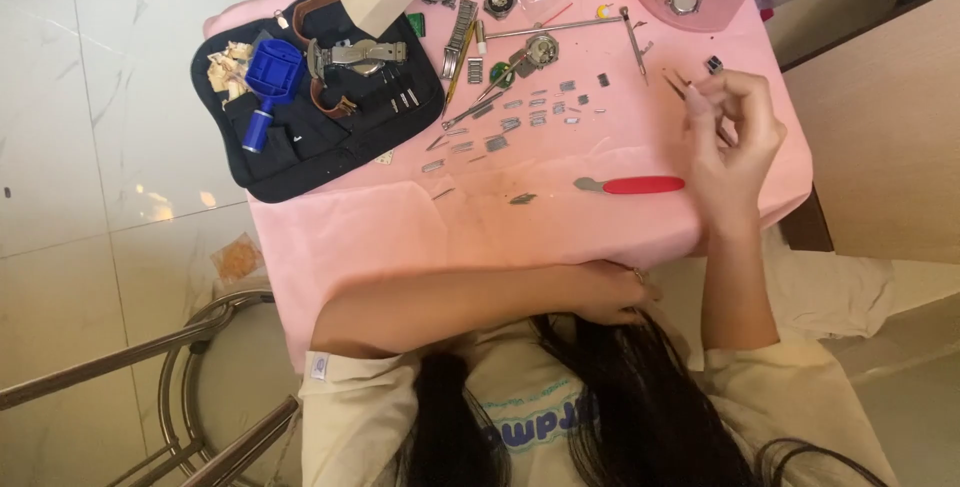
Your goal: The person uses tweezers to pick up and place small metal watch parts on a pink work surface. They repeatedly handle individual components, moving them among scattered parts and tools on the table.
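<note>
The right hand [735,132] is raised over the right side of the pink cloth [400,227], its fingers curled loosely inward and its thumb and forefinger pinched together near a small dark piece; whether that piece is actually gripped cannot be told, as it is too small. A thin pointed stick [675,82] lies just beyond the fingertips. The left hand [610,292] is laid at the near edge of the cloth, close to the body, its fingers folded under; whether anything is held in it cannot be seen. A red-handled tool [630,185] rests on the cloth between the two hands, touched by neither. Small metal links [530,117] are scattered across the middle of the cloth, and a black tool pouch [310,147] with a blue tool [270,77] lies at the left.
</note>
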